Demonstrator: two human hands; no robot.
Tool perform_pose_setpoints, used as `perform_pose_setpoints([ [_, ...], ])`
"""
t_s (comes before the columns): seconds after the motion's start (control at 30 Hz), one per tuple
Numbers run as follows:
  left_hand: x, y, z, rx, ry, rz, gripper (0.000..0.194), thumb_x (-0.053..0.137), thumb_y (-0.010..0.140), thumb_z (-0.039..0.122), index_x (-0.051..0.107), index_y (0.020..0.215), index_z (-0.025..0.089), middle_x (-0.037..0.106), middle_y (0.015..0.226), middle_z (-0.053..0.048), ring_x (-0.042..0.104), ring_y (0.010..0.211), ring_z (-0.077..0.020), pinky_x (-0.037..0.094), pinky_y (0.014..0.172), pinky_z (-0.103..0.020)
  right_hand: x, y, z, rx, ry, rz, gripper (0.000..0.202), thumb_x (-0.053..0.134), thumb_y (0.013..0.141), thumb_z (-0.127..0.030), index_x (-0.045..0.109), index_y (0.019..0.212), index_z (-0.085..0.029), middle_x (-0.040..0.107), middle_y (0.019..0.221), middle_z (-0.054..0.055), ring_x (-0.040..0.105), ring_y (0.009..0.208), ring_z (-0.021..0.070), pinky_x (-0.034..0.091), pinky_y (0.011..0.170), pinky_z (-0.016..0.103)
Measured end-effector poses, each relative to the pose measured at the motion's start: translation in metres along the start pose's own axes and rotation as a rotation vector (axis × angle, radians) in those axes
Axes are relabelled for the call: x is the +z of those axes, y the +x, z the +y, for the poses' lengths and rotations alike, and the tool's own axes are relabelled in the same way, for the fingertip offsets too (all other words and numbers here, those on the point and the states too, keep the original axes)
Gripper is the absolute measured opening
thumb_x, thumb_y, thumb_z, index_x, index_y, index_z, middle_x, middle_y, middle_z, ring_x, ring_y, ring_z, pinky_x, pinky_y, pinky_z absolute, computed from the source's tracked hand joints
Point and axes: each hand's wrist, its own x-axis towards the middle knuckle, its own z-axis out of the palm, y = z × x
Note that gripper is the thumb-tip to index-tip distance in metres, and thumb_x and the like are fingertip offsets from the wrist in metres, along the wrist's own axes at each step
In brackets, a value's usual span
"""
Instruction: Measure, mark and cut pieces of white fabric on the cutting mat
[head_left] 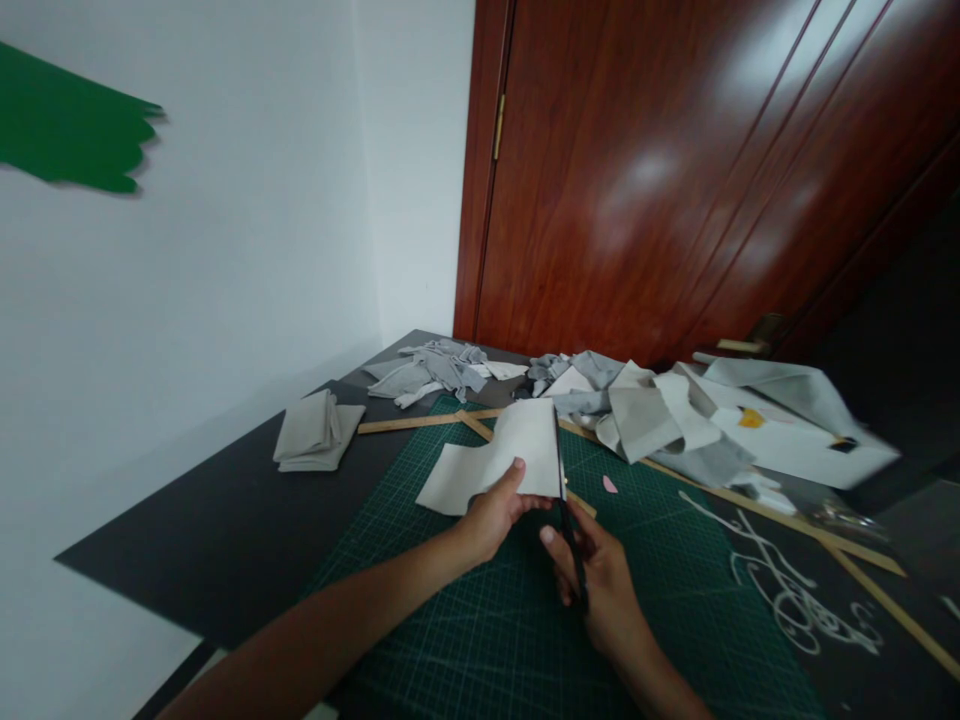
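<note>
While hands (pixel 495 515) grip, scissors (pixel 566 515) touch cloth (pixel 523 445)

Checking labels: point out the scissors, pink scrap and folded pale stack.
Scissors (pixel 568 526), head view: dark handle, near the blades.
Pink scrap (pixel 610 485), head view: middle of its face.
Folded pale stack (pixel 307 426), head view: its top layer.

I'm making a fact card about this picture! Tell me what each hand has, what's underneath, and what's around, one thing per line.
Left hand: holds a pale sheet
Right hand: holds black scissors at the sheet's right edge
Underneath: green cutting mat with grid lines
On the mat, right of the scissors: small pink scrap
Left of the mat: folded pale cloth
Behind the table: reddish-brown door
</note>
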Motion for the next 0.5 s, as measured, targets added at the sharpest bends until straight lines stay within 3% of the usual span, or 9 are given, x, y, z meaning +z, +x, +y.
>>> perform_pose_setpoints([
  [0.33,0.0017,0.0037,0.0008,0.071,0.009,0.034,0.064,0.081,0.081,0.062,0.074,0.112,0.006,0.077,0.102,-0.017,0.072,0.088,-0.0257,0.055,0.079,-0.037,0.0011,0.0007,0.0014,0.005,0.016,-0.020,0.084,0.079,0.082,-0.064,0.059,0.145,-0.013,0.046,0.053,-0.009,0.036,0.039,0.0086,0.034,0.035,0.020],
  [0.5,0.0005,0.0037,0.0017,0.079,-0.001,0.062,0.068,0.084,0.078,0.060,0.072,0.123,0.009,0.078,0.110,-0.016,0.072,0.102,-0.0303,0.056,0.084,-0.039,0.0017,0.0014,0.0049,0.018,0.105,0.009,0.079,0.079,0.083,-0.063,0.060,0.140,-0.012,0.043,0.052,-0.011,0.034,0.039,0.0074,0.032,0.035,0.019],
])
